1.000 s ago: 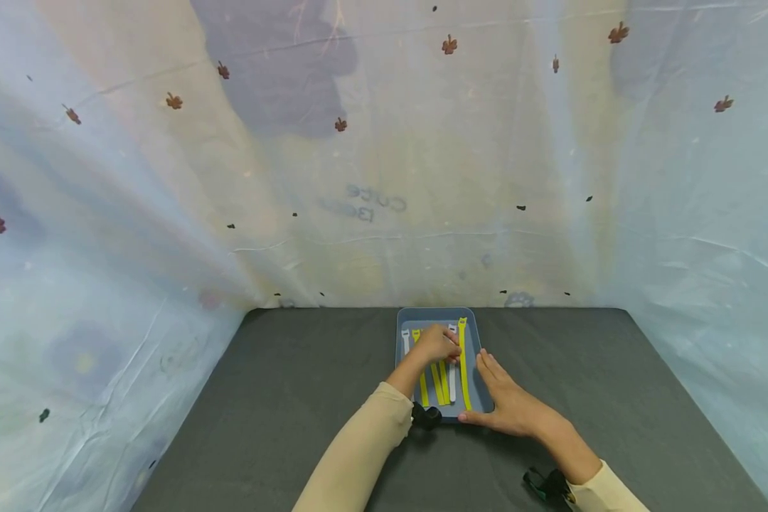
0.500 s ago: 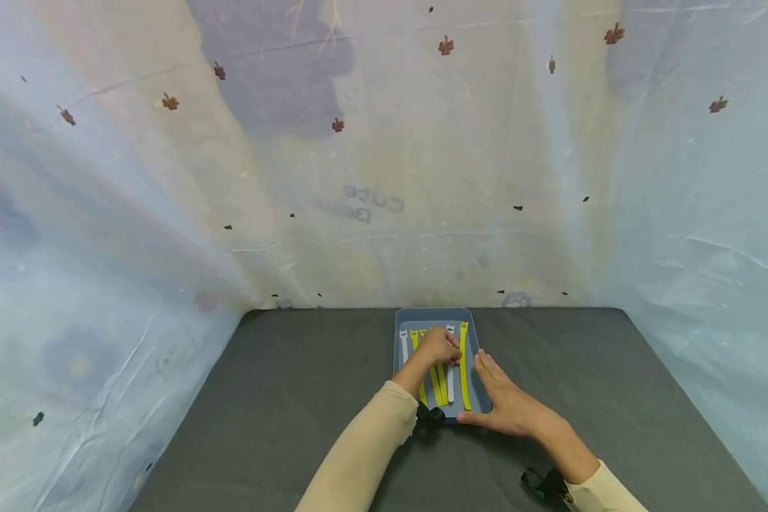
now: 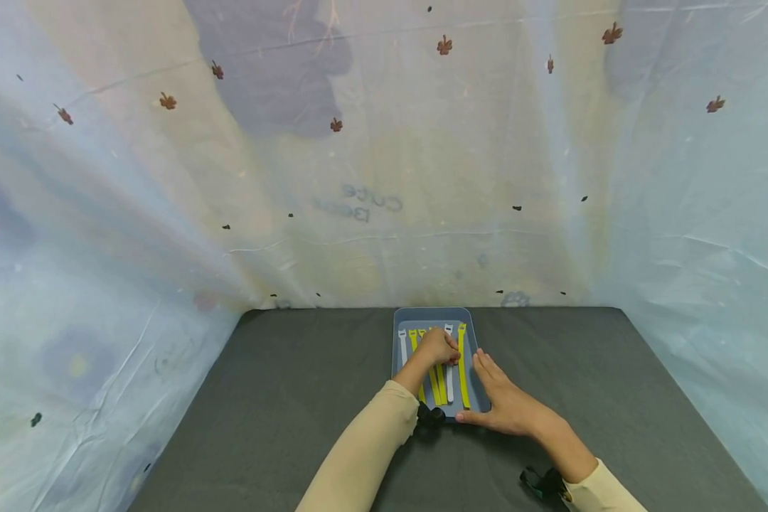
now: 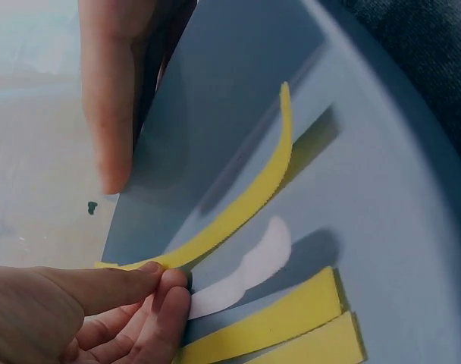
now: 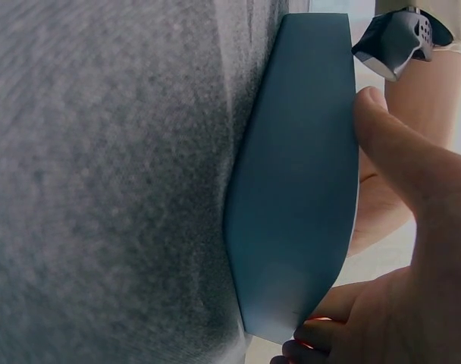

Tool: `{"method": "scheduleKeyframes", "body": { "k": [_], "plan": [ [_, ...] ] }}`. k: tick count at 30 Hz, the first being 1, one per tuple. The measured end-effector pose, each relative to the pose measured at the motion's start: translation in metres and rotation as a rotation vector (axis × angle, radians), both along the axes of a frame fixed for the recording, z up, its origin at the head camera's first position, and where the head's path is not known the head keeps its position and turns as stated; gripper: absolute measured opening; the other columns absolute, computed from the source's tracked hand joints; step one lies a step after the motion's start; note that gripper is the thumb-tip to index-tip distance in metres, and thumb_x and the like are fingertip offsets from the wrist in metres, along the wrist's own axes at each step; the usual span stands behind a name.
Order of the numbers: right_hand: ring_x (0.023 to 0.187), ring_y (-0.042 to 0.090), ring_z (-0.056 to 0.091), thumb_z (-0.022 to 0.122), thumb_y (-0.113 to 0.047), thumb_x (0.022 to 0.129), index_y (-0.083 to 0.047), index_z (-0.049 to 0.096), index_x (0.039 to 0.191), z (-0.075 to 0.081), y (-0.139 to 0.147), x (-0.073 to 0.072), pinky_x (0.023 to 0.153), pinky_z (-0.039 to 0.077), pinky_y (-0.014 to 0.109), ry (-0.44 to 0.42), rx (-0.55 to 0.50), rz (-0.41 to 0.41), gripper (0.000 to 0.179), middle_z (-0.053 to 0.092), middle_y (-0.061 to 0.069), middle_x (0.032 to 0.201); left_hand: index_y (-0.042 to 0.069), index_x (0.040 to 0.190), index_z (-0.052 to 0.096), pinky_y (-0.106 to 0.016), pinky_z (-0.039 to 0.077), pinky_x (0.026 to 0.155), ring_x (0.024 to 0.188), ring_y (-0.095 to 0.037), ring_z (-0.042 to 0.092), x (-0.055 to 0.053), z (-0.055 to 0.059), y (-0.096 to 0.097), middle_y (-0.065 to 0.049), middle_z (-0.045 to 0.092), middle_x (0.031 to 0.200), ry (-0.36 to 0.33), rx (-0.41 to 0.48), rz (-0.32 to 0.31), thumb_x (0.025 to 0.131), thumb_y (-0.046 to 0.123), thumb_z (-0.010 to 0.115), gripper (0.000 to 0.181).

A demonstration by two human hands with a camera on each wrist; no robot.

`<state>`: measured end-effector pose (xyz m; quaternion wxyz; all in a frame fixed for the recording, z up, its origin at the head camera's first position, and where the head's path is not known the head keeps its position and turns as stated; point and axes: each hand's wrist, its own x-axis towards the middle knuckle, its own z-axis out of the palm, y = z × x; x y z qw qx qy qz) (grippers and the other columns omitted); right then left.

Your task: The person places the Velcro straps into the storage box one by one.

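In the head view, a blue-grey tray (image 3: 432, 311) holds several yellow and white hook-and-loop cable ties lying lengthwise side by side. My left hand (image 3: 438, 348) reaches over them and pinches the rightmost yellow cable tie (image 3: 464, 384) between thumb and fingertips. The left wrist view shows that tie's free end curving up off the tray floor. Beside it, a white cable tie (image 4: 242, 277) runs under the curled fingers. My right hand (image 3: 512, 407) rests along the tray's right side with fingers extended, thumb at the near corner and fingertips at the right rim.
The tray stands on a dark grey cloth-covered table (image 3: 320, 398), near its back edge. A pale printed curtain (image 3: 384, 263) hangs behind and at both sides. Black wrist devices (image 3: 430, 416) sit at both wrists. Another white cable tie (image 3: 402, 345) lies at the tray's left.
The pinched yellow cable tie's far end has shifted slightly toward me, with the left hand still on it. The right hand keeps its place at the tray.
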<state>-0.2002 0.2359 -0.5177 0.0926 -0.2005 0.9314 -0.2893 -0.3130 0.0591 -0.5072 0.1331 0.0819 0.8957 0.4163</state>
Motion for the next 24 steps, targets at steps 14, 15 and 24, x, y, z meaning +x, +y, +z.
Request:
{"method": "scheduleKeyframes", "body": {
  "k": [14, 15, 24],
  "plan": [
    [0.164, 0.047, 0.004, 0.075, -0.068, 0.092, 0.007, 0.007, 0.169, 0.003, -0.003, 0.001, 0.125, 0.027, 0.069, -0.005, -0.005, 0.002, 0.127, -0.002, 0.027, 0.178, 0.008, 0.091, 0.072, -0.025, 0.053, 0.063, 0.077, -0.023, 0.077, -0.001, 0.007, -0.006, -0.009, 0.079, 0.083, 0.018, 0.039, -0.013, 0.101, 0.012, 0.075, 0.012],
    [0.164, 0.047, 0.004, 0.075, -0.068, 0.092, 0.007, 0.007, 0.169, 0.003, -0.003, 0.001, 0.124, 0.027, 0.069, -0.007, -0.004, 0.002, 0.127, -0.002, 0.027, 0.178, 0.008, 0.092, 0.071, -0.026, 0.055, 0.064, 0.078, -0.022, 0.077, 0.0, 0.009, -0.007, -0.008, 0.079, 0.084, 0.019, 0.051, -0.017, 0.102, 0.014, 0.075, 0.012],
    [0.163, 0.049, 0.002, 0.077, -0.065, 0.092, 0.008, 0.007, 0.169, 0.005, -0.003, 0.003, 0.124, 0.026, 0.072, -0.022, -0.02, 0.004, 0.127, -0.003, 0.028, 0.177, 0.004, 0.113, 0.073, -0.039, 0.065, 0.082, 0.088, -0.024, 0.078, 0.0, 0.014, -0.035, -0.004, 0.076, 0.092, 0.022, 0.181, -0.075, 0.108, 0.025, 0.069, 0.021]
  ]
}}
